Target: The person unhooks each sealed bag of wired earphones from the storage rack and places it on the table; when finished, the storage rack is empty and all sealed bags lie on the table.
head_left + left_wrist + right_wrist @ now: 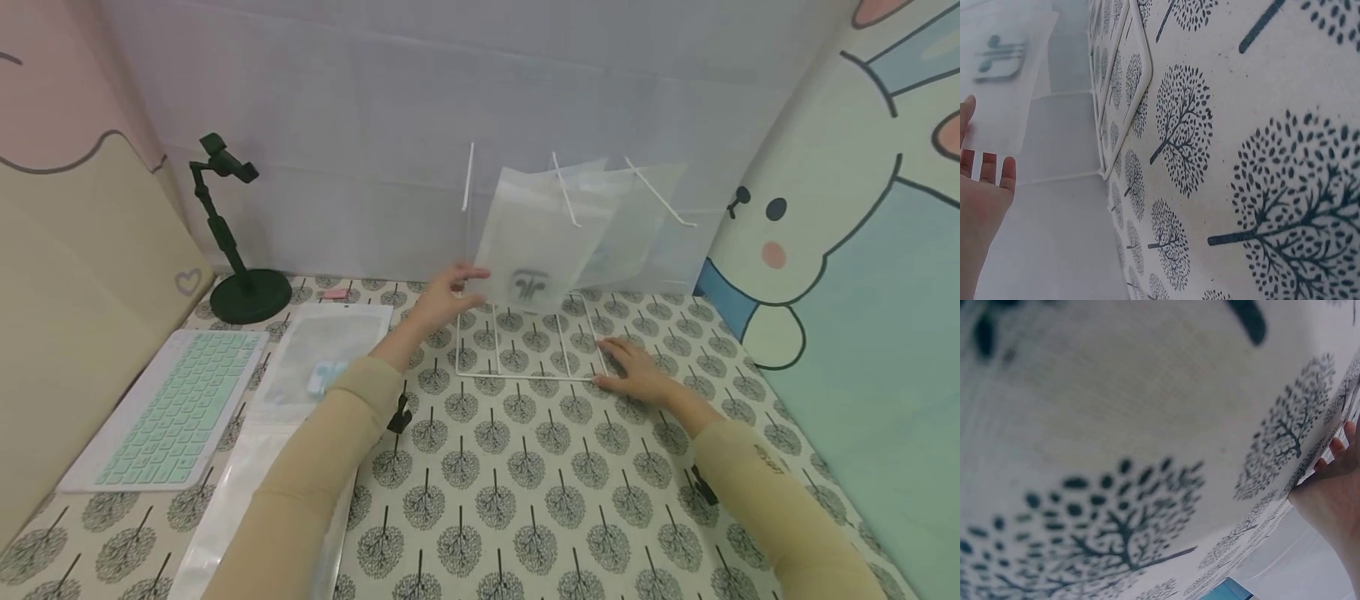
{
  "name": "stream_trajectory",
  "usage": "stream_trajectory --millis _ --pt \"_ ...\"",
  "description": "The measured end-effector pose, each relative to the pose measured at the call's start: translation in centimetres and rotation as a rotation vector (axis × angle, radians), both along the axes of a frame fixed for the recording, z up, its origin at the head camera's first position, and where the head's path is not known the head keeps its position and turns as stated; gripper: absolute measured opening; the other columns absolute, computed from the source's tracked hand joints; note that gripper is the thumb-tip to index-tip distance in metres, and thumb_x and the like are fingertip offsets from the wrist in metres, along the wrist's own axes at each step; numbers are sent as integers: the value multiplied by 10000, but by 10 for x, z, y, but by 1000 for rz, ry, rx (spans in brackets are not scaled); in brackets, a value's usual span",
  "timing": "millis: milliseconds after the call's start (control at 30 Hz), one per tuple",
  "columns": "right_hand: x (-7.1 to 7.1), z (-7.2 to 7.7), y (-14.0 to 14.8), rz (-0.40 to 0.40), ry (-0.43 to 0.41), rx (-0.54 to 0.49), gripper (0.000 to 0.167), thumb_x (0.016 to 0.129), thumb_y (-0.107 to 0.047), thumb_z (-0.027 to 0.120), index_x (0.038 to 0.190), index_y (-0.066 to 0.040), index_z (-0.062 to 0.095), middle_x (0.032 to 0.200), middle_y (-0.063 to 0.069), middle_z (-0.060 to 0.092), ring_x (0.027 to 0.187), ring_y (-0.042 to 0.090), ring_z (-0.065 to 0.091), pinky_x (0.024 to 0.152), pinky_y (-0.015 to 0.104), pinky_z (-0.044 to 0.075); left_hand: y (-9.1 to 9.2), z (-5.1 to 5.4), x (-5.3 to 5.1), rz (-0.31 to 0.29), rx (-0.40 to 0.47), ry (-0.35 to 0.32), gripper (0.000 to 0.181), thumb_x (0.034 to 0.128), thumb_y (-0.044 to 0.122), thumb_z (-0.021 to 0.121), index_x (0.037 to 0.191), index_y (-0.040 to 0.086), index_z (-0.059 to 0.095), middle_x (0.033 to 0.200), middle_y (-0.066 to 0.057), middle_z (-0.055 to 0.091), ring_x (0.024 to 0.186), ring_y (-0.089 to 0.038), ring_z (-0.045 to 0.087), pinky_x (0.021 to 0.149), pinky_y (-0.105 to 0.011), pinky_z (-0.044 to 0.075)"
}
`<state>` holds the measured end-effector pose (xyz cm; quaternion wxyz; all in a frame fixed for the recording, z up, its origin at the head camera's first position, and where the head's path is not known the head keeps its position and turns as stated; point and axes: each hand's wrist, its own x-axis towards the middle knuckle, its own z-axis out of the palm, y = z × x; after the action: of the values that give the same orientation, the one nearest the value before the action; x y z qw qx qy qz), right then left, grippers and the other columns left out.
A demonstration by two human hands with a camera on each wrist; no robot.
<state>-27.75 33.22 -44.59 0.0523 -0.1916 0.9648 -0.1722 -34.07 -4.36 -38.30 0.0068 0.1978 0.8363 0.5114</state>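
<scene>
A white wire rack point(513, 377) stands by the back wall, its thin prongs raised above the base. From it hangs a translucent pouch point(546, 225) with a blurred dark shape inside. At the pouch's left edge is my left hand point(444, 302), thumb and fingers spread apart; in the left wrist view, the hand point(982, 194) is beside the pouch's corner point(1016, 134). Another translucent pouch point(645, 217) hangs behind, to the right. My right hand point(636, 371) rests on the table by the base's right side, fingers relaxed; whether it touches the wire I cannot tell.
Left of the rack lie clear bags point(318, 329), one holding a light blue item point(322, 377). Beyond them are a white keyboard point(176, 408) with mint keys, a dark green stand point(251, 296) and a small pink object point(333, 294). Printed cloth covers the table point(495, 467).
</scene>
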Motion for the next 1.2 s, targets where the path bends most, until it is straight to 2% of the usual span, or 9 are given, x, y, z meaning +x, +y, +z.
stream_trajectory --millis 133,433,533,767,867,1033,1200 --pt "1 0 1 -6 -1 -2 777 889 -439 606 1463 -23 287 1492 257 234 1352 496 191 1064 689 142 -7 4 2 2 -9 19 431 875 229 667 1294 260 569 1511 -41 320 1210 -319 456 981 -491 429" --pt "-1 -4 5 -5 6 -7 785 883 -449 612 1468 -38 287 1496 246 233 1351 495 196 1054 698 148 -21 14 2 -10 -23 138 385 864 198 680 1242 178 608 1373 -32 493 1143 -280 507 981 -421 435" --pt "-2 -4 6 -3 0 -7 787 884 -448 610 1472 -43 279 1500 244 227 1355 491 191 1059 694 141 -26 18 5 -1 -17 162 376 853 186 691 1222 169 620 1327 -29 524 1106 -262 514 957 -409 446" --pt "-4 -4 5 4 0 0 785 887 -446 608 1473 -43 275 1501 243 224 1356 487 192 1064 688 143 -36 24 11 6 -25 285 377 813 131 732 1180 145 647 1229 -15 581 1089 -191 520 916 -322 459" --pt "-3 -4 5 2 -5 -2 785 886 -444 611 1474 -47 274 1502 241 223 1356 488 192 1063 690 139 -38 29 15 10 -28 319 377 803 106 734 1171 124 650 1211 -36 591 1034 -206 536 871 -320 474" --pt "-4 -5 5 2 -1 4 787 884 -449 609 1473 -50 274 1502 241 224 1352 493 197 1059 695 139 -43 36 24 18 -1 358 373 794 44 724 1156 98 655 1196 -68 596 982 -224 548 824 -310 482" --pt "-5 -6 5 7 5 1 787 883 -455 606 1471 -47 277 1500 242 227 1351 494 198 1059 694 139 -46 39 28 -1 46 454 376 775 -6 728 1135 82 665 1154 -77 612 959 -201 561 781 -258 481"
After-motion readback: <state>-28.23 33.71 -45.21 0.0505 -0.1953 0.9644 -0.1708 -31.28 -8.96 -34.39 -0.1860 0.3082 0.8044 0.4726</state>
